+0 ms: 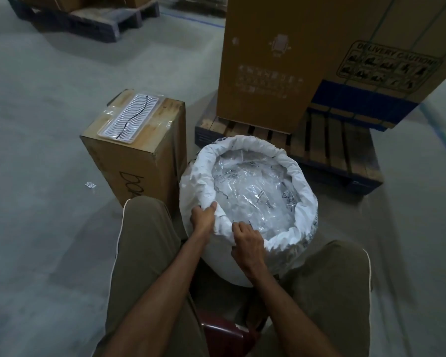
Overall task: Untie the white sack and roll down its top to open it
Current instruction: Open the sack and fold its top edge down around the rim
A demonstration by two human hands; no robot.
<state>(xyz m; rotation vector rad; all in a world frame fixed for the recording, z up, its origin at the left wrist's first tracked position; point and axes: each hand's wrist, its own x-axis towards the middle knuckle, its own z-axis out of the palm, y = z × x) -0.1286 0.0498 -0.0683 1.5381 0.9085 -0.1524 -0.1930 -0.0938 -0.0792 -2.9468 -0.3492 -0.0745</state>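
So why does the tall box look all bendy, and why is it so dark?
Head view: its wide-angle lens makes the tall cardboard box lean and curve near the edges; the light is dim, and only the clear plastic bags inside the white sack glint.

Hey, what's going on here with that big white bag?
A seated person is opening a white sack standing on the floor between their knees. Both hands grip its near edge: the left hand and the right hand pinch the rolled rim. The top is already open and rolled down, showing clear plastic packets inside.
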